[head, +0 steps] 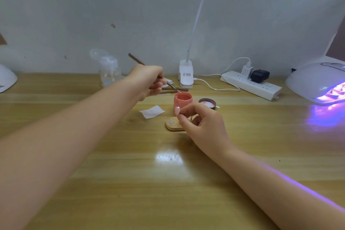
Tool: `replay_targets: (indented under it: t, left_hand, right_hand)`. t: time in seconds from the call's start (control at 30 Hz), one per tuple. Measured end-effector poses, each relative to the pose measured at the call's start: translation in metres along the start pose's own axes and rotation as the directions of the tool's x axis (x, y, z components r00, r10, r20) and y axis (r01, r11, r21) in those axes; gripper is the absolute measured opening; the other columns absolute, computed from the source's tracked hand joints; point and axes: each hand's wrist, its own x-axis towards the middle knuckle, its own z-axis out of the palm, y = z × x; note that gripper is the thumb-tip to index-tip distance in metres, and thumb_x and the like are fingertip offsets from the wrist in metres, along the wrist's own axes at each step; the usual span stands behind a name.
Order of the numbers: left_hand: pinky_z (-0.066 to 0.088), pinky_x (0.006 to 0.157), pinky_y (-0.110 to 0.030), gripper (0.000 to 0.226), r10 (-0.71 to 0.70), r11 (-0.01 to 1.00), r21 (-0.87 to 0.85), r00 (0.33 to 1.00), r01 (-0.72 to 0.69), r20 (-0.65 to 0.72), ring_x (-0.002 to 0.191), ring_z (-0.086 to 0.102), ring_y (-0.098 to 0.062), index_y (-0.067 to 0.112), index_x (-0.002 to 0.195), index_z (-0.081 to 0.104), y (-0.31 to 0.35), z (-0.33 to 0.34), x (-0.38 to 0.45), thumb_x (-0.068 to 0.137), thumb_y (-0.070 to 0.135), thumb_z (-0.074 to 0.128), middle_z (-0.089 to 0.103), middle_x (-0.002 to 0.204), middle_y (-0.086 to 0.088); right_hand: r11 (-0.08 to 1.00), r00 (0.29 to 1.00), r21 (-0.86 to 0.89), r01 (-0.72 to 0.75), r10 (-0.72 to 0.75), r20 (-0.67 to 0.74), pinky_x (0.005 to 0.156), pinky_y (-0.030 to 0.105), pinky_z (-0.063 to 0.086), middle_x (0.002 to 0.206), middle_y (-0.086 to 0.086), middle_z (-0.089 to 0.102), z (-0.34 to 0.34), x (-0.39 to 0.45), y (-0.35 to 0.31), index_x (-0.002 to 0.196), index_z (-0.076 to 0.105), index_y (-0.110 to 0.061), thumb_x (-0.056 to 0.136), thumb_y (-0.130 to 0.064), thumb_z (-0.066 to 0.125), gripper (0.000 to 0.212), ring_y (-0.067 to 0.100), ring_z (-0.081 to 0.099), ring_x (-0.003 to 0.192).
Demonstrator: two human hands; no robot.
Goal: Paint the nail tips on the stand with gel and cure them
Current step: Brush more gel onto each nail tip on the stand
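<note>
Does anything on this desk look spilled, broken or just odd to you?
Nothing looks spilled or broken. The pink gel jar stands upright and open, its lid lying beside it. The only curious thing: the curing lamp on the right glows purple, though I can't see anything inside it.

Gel jar [183,100]: mid-table [112,183], lid [207,102] just right of it.
Stand [173,125]: in front of the jar.
Wipe [152,111]: left of the stand.
Curing lamp [317,80]: far right.
Power strip [251,85]: behind, between clip lamp [186,75] and curing lamp.
</note>
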Motion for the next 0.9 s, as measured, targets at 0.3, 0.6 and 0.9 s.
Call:
replay_targets:
  t: [0.3, 0.6, 0.9]
  left_hand:
    - [0.048, 0.039, -0.018, 0.015, -0.089, 0.992, -0.091, 0.996, 0.090, 0.021, 0.034, 0.054, -0.007, 0.003, 0.083, 0.055, -0.017, -0.013, 0.003, 0.094, 0.005, 0.046, 0.064, 0.065, -0.008]
    - [0.054, 0.048, -0.021, 0.009, -0.007, 0.913, -0.409, 1.000, 0.009, 0.006, 0.045, 0.061, -0.009, 0.002, 0.089, 0.059, -0.030, -0.040, -0.022, 0.095, 0.006, 0.054, 0.070, 0.059, -0.006]
    - [0.056, 0.060, -0.027, 0.012, 0.459, 0.870, -0.221, 0.888, -0.442, 0.034, 0.062, 0.069, -0.020, 0.004, 0.083, 0.062, -0.072, -0.042, -0.091, 0.094, 0.004, 0.058, 0.074, 0.074, -0.011]
  right_hand:
    - [1.000, 1.000, -0.012, 0.005, -0.004, 0.010, 0.055, 0.018, 0.033, 0.070, -0.010, 0.064, -0.001, 0.000, -0.001, 0.074, 0.068, -0.022, 0.086, -0.029, 0.071, 0.014, 0.007, 0.041, 0.047]
    - [0.999, 0.999, 0.009, -0.038, 0.038, 0.017, 0.055, 0.017, 0.034, 0.072, -0.009, 0.066, -0.002, 0.001, 0.000, 0.074, 0.068, -0.025, 0.085, -0.028, 0.071, 0.011, 0.006, 0.042, 0.048]
    - [0.997, 0.998, 0.041, -0.067, 0.067, 0.010, 0.063, 0.039, 0.051, 0.074, -0.006, 0.068, -0.003, 0.002, -0.001, 0.075, 0.069, -0.026, 0.084, -0.024, 0.072, 0.010, 0.025, 0.058, 0.060]
